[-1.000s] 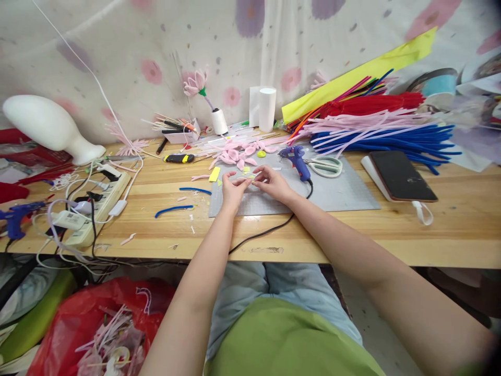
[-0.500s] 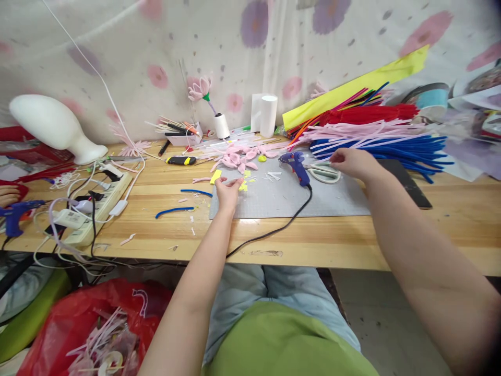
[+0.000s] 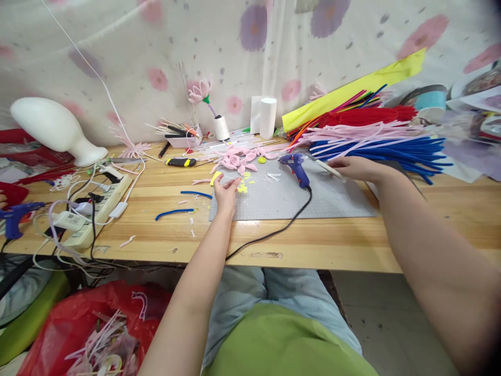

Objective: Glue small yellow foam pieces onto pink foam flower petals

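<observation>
My right hand is closed on the pale handles of a pair of scissors, which are tilted edge-on above the right part of the grey cutting mat. Low over the mat's left end is my left hand, thumb and fingers apart, beside a yellow strip and several small yellow scraps. Between the hands lies a blue glue gun, its black cord running off the table's front edge. Pink fuzzy petals are heaped just behind my left hand.
Bundles of blue, pink and red pipe cleaners lie at the back right. A power strip with tangled cables is on the left. Behind stand a white cylinder and a pink flower. A red bag of scraps hangs below.
My right hand has taken hold of the scissors, and they have turned from lying flat to edge-on. My left hand has stayed nearly in place, its fingers slightly wider apart.
</observation>
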